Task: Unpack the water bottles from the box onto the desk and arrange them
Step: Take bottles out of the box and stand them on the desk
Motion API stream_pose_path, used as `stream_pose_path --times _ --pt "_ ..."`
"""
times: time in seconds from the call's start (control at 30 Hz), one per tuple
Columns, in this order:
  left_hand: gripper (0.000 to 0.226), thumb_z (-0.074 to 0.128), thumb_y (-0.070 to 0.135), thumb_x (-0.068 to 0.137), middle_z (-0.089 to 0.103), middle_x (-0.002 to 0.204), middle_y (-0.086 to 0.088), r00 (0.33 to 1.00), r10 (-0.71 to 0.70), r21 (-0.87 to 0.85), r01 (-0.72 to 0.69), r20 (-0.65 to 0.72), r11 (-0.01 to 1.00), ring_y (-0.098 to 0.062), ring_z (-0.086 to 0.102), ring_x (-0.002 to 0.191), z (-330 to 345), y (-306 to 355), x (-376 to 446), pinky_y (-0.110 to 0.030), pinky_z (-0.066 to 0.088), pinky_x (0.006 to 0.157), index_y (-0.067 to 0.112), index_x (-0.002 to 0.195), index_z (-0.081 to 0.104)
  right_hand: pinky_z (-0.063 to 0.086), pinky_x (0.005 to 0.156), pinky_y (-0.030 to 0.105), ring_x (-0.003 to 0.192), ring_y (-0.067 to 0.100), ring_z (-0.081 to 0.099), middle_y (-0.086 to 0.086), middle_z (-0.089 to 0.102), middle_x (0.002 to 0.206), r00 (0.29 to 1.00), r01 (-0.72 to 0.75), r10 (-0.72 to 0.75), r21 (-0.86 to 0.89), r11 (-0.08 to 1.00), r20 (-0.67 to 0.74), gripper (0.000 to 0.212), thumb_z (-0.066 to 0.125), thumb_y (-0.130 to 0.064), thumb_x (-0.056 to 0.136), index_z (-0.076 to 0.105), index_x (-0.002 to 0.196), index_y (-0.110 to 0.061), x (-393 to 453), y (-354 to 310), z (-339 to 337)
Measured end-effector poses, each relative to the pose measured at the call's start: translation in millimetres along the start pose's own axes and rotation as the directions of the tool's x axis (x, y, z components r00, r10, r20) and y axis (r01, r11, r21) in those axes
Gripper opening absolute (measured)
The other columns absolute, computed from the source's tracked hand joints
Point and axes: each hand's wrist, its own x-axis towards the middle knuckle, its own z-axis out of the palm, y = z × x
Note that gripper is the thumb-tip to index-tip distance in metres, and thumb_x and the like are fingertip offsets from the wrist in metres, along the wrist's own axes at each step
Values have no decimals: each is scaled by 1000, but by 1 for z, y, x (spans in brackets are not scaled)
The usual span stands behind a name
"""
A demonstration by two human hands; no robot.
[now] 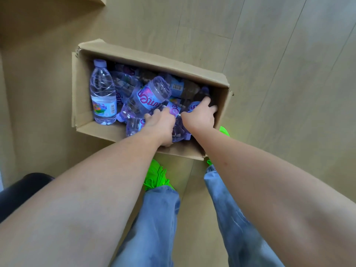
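Early stage: cardboard box (81, 89), frame centre, is still holding many water bottles (148, 95). Left hand (160, 125) and right hand (200, 116) are each closing round a bottle; desk not visible.

Right hand (201, 115): fingertips buried among the clear plastic water bottles (148, 97), grip can't be read. Left hand (160, 124): thumb side hidden under the bottle it covers. Far-right corner of the brown cardboard box (154, 60) too dark to count bottles; lower layer masked by the top one. Arms cover the near box wall. Black rounded object (23, 187) cut off at left edge, unidentifiable. Green shoes (157, 177) partly hidden by blue jeans (154, 224).
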Motion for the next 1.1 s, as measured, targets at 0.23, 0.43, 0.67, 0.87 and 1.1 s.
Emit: stream_pose_path --times 0.23,0.43,0.67,0.87,1.1 --pt "37 74 15 69 37 108 -3 996 24 -165 -37 -83 986 -30 42 103 -24 1 -63 -43 41 82 18 100 54 42 74 32 88 27 52 8 55 112 975 -88 42 211 974 217 63 75 -33 75 46 127 -14 -26 -4 -49" --pt "67 81 23 58 37 110 -3 992 -67 -285 33 -110 958 -28 53 102 -57 -5 -128 -35 49 80 25 120 56 57 78 37 94 28 65 9 62 112 964 -119 13 387 914 266 62 79 -31 67 53 120 -16 -82 -19 -110" --pt "52 82 14 44 44 106 -7 927 -348 -727 140 -143 672 -19 45 70 -146 -26 -234 -26 34 48 23 82 48 52 61 33 79 30 64 12 63 102 937 -158 -55 559 814 346 40 77 -17 75 61 110 -8 -169 -55 -202" --pt "52 84 13 44 45 100 -1 841 -447 -828 -3 -306 561 -19 47 78 -238 -34 -343 -24 35 50 23 82 50 51 78 38 73 28 63 11 64 87 746 -286 -332 727 624 578 27 63 -15 86 59 112 -9 -274 -113 -290" --pt "50 83 19 35 57 75 8 692 -591 -891 -179 -415 416 -14 52 65 -333 -69 -511 -25 48 58 20 79 59 56 80 38 83 33 63 17 64 95 434 -21 -674 755 655 597 40 68 -11 75 55 112 -2 -424 -209 -377"
